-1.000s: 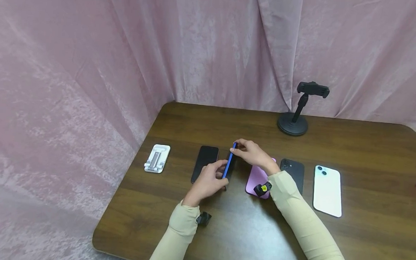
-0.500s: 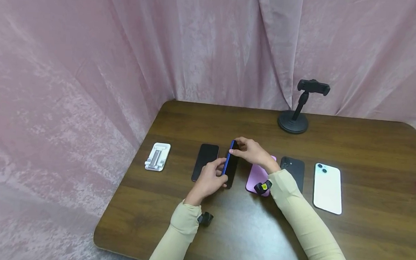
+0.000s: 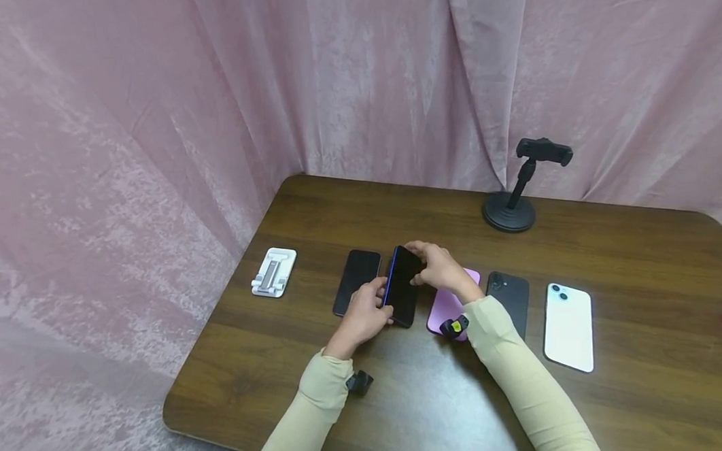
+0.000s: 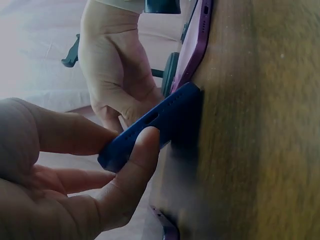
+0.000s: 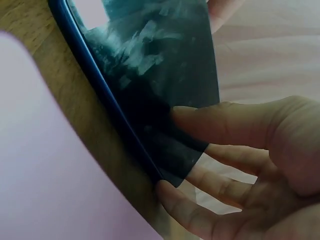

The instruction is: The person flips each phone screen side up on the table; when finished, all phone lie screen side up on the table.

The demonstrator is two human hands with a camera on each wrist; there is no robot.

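Blue-edged phone (image 3: 402, 289): turned since the earlier frame from nearly edge-on to screen plainly showing; right thumb shifted from its edge onto the screen. Pink curtain (image 3: 374, 83), behind. Counter (image 3: 640, 267), brown wood. Black stand (image 3: 520, 186), upright at far edge. Right hand (image 3: 440, 267), pinching the phone's far part, thumb on screen. Left hand (image 3: 365, 314), pinching its near, port end. Said phone: between black phone (image 3: 355, 280) and pink phone (image 3: 444, 308); long axis near-to-far, port end toward the person, screen tilted up and rightward, left edge raised.
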